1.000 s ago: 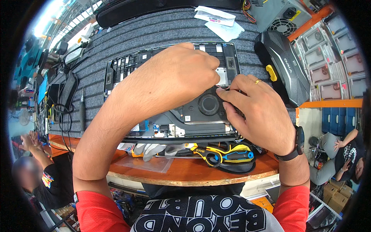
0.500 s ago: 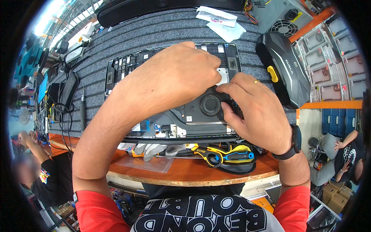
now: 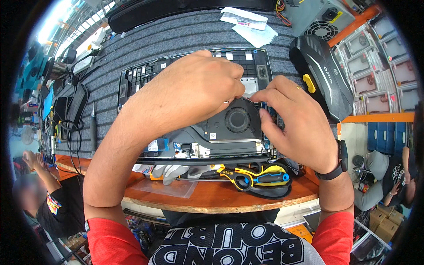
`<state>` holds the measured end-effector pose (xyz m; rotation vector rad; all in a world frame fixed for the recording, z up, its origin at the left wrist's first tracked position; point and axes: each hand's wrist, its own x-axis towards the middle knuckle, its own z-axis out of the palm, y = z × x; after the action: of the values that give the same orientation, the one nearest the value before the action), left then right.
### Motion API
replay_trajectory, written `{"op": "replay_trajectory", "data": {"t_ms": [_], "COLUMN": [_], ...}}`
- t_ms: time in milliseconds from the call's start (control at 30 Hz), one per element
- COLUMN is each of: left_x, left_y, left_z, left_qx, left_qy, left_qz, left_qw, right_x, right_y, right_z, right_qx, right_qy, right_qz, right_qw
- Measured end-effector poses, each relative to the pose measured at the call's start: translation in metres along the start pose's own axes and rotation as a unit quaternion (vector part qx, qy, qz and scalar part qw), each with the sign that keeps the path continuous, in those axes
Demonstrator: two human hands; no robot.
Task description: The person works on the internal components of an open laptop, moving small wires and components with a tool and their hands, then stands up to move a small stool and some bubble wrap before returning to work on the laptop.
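Note:
An opened laptop chassis (image 3: 203, 155) lies on the grey ribbed mat, its inside showing. A round black cooling fan (image 3: 239, 119) sits at its right side, with a dark heat pipe running leftward. Over the upper middle of the chassis my left hand (image 3: 212, 79) is closed, fingertips down by the fan's upper edge; whatever they grip is hidden beneath the hand. My right hand (image 3: 298, 121) is at the chassis's right edge. Its index fingertip reaches the fan's upper right corner, and the thumb is held apart from it, with nothing visible between them.
A black case with a yellow latch (image 3: 309, 83) stands to the right. A screwdriver (image 3: 93, 128) and cables lie left. Yellow-black pliers (image 3: 236, 176) and gloves (image 3: 170, 173) are along the wooden front edge. Paper packets (image 3: 245, 20) and a power supply (image 3: 324, 20) are behind. Other people sit at both sides.
My right hand has shifted right, and its thumb has come off the fan's side, uncovering more of the fan. My left hand has moved slightly left. The view has shifted a little.

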<state>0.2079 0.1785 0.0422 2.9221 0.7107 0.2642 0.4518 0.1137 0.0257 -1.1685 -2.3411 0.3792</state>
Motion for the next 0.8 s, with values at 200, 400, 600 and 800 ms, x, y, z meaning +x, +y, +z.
{"op": "replay_trajectory", "data": {"t_ms": [200, 400, 600, 800], "left_x": [-0.002, -0.006, -0.013, -0.023], "left_y": [0.001, 0.002, 0.006, 0.001], "left_z": [0.002, 0.001, -0.003, -0.008], "left_qx": [-0.006, -0.002, -0.027, -0.05], "left_qy": [0.018, 0.054, 0.036, 0.058], "left_qz": [-0.009, -0.037, -0.072, -0.085], "left_qw": [1.0, 0.998, 0.996, 0.993], "right_x": [0.0, -0.001, 0.002, 0.0], "right_y": [-0.003, -0.004, -0.005, -0.006], "right_z": [0.007, 0.01, 0.009, 0.009], "right_qx": [-0.005, -0.001, -0.016, -0.013], "right_qy": [-0.017, -0.011, -0.019, -0.017], "right_qz": [0.0, -0.007, -0.012, -0.011], "right_qw": [1.0, 1.0, 1.0, 1.0]}}
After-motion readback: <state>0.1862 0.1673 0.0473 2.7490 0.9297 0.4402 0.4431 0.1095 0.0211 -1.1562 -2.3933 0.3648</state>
